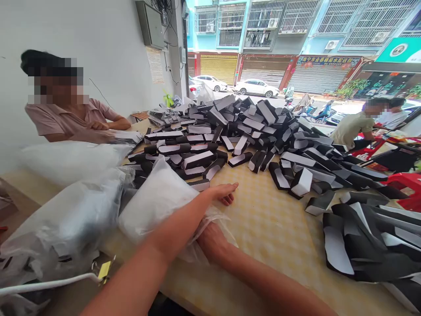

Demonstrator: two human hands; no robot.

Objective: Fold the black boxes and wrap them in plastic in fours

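- The person's left hand (219,193) is lying on the bench (266,228) in the lower middle of the frame.
- Its fingers (228,188) are resting a little spread and are pinching nothing.
- The right hand (210,240) is sitting under the clear plastic edge of a white stuffed bag (154,202), just below the left hand.
- Its fingers are hidden by the plastic, so I cannot tell what they are doing.
- Two more white stuffed bags (72,160) are lying to the left of that one, making three bags in all.
- One big heap of black-and-white foam pieces (250,136) is sitting in the middle of the frame. There are too many pieces to count, and one is almost touching the left hand.
- One pile of long black-and-white sheets (365,245) is lying at the lower right.
- One co-worker (70,120) is sitting at the left edge of the bench, with two hands close together.
- Two more co-workers (351,129) are sitting at the far right.
- Two white cars (256,87) are standing outside, at the top middle.
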